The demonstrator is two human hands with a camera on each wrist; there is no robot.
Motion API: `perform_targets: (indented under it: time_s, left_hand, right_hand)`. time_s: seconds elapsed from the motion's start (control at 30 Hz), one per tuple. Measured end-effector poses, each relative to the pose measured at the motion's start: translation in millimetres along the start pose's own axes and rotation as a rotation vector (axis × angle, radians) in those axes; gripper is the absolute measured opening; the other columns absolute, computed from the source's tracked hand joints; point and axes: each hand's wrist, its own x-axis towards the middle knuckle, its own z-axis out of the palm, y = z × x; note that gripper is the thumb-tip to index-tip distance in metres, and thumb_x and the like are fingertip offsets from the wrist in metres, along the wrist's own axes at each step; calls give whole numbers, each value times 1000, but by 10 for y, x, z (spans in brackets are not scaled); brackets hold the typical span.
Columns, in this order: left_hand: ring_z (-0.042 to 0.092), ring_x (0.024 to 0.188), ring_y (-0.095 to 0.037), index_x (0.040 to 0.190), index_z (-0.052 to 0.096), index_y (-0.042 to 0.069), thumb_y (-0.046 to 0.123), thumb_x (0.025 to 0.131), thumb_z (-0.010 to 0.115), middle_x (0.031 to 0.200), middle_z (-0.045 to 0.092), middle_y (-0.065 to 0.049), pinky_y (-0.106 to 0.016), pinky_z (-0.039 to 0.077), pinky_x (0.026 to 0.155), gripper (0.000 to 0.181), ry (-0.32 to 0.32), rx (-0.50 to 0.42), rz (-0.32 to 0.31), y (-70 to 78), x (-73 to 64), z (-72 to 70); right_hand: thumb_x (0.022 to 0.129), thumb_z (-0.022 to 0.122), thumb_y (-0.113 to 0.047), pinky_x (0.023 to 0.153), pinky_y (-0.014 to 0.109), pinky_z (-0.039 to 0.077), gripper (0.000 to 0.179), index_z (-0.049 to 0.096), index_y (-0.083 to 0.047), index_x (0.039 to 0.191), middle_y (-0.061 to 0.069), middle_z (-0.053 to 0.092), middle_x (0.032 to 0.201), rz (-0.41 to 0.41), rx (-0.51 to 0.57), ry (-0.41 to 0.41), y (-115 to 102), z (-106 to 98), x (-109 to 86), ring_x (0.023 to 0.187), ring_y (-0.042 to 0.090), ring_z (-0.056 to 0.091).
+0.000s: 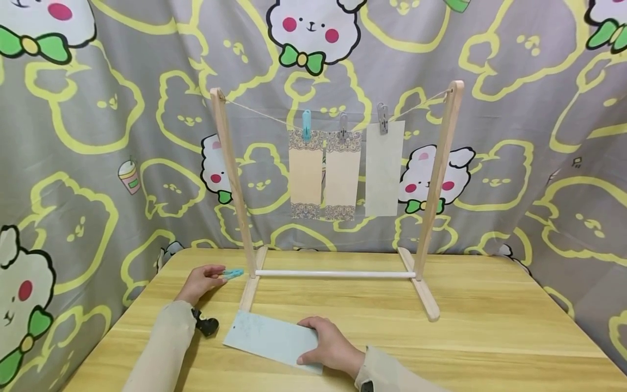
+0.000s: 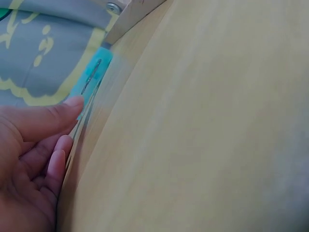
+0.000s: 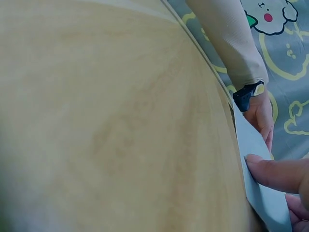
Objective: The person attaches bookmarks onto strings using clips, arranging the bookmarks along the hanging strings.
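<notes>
My left hand (image 1: 200,283) pinches a turquoise clothespin (image 1: 234,273) low over the table's left side, beside the wooden stand's left foot. In the left wrist view, the thumb lies along one end of the clothespin (image 2: 94,72), which points away from the palm. Nearer the front, my right hand (image 1: 334,346) holds a pale blue rectangular card (image 1: 271,336) by its right end, thumb on one long edge and fingers on the other. A small dark hole shows near the card's left end. The right wrist view has the thumb against the card (image 3: 256,145).
A wooden stand (image 1: 444,163) with a white crossbar (image 1: 338,274) rises at the back of the table (image 1: 499,326). From its string hang two patterned cards (image 1: 306,174) and a plain pale card (image 1: 384,174), clipped by one turquoise and two grey clothespins (image 1: 383,118). Behind is a patterned curtain (image 1: 313,92).
</notes>
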Motion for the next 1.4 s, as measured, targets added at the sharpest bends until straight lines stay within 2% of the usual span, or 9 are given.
perform_targets:
  time_s: [0.23,0.4,0.53,0.67,0.77,0.9,1.03,1.3,1.4]
  left_hand:
    - [49,117,-32,133,48,-5,22,94,60,131,51,-24,-40,43,95,50,-22,-68,-34,8,11,10]
    - [47,115,-30,134,46,-5,31,95,57,135,47,-23,-34,43,87,54,-8,-90,-72,51,22,18]
    - [50,108,-24,134,46,-6,31,96,55,133,48,-22,-29,44,82,53,1,-129,-90,81,15,-8]
    - [52,106,-22,135,44,-6,31,96,53,131,48,-20,-29,46,83,55,11,-162,-103,117,-14,-61]
    - [49,114,-27,138,40,-4,33,97,52,135,45,-20,-33,45,91,57,20,-193,-124,163,-40,-103]
    - [35,131,-34,142,34,-4,34,97,52,143,35,-20,-43,34,106,61,13,-289,-126,247,-64,-152]
    - [29,135,-34,143,30,-3,35,96,54,146,30,-19,-46,25,111,64,19,-361,-93,338,-75,-197]
    - [34,130,-22,141,39,2,36,91,63,132,43,-2,-42,25,112,65,67,-402,-90,608,-104,-218]
    - [38,126,-18,140,41,3,38,90,63,125,46,5,-39,28,110,65,75,-387,-73,738,-115,-230]
  right_hand:
    - [75,79,-9,80,29,48,31,66,-12,103,-4,64,99,-26,96,59,33,10,-8,92,14,58]
    - [82,71,-7,74,25,46,16,67,-8,97,-2,65,93,-47,182,113,65,24,4,86,13,56]
    - [84,69,-6,70,24,46,11,67,-5,94,2,64,89,-23,249,158,63,34,13,82,14,54]
    - [84,68,-5,67,23,46,10,68,-2,93,4,63,86,-16,298,188,60,28,15,79,14,53]
    - [84,67,-4,65,23,45,11,68,1,94,5,63,85,-23,344,198,69,10,20,78,14,52]
    - [85,66,-4,63,21,45,14,67,5,95,5,62,83,-22,401,208,89,-29,42,75,12,52]
    - [86,65,-5,63,20,44,16,66,8,95,4,61,82,-16,416,214,95,-67,61,74,11,51]
    - [86,66,-6,66,22,45,19,65,8,99,4,59,84,59,513,221,105,-126,80,77,13,50]
    - [87,66,-8,68,23,46,21,64,8,101,4,60,86,71,552,229,120,-160,100,78,13,52]
